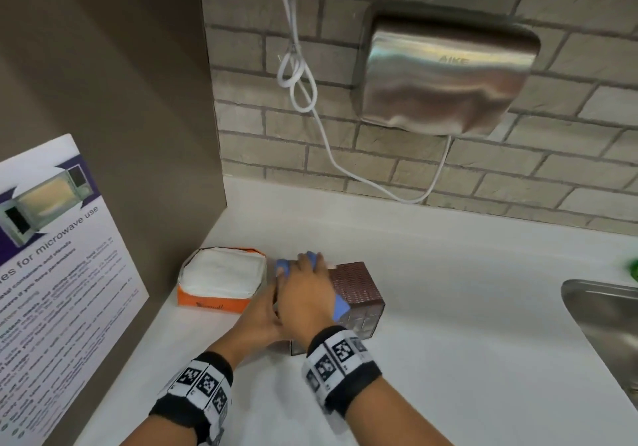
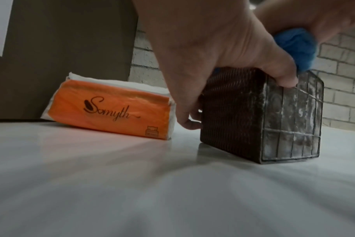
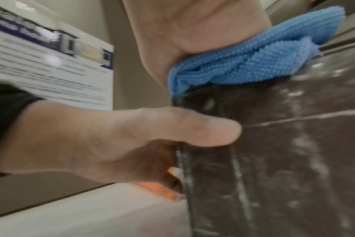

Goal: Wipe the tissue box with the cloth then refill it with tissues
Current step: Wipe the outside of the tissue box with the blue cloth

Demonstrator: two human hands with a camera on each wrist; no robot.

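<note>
stage: wiping under way, judged from the cloth pressed on top of the box; end face in the left wrist view streaked whitish, so wipe not finished by the look of it
done: nothing plainly complete; no telling how much of the top is already clean
left: rest of the wipe, then the whole refill; tissues not yet moved
tissue box: dark brown, woven-look sides, standing on the white counter, landmark for all below
cloth: blue, bunched, lying on the box top, a corner hanging down the near side
right hand: on top of the box, palm down on the cloth, fingers spread forward over it, pressing rather than pinching as far as visible
left hand: at the left side of the box, thumb on the near end face, fingers curled round the far left side, bracing the box
tissue pack: orange wrapper, white tissues showing on top, just left of the box, near it, not touching as far as visible; untouched by either hand
risk: box sliding under the wipe unless the left-hand grip holds
</note>
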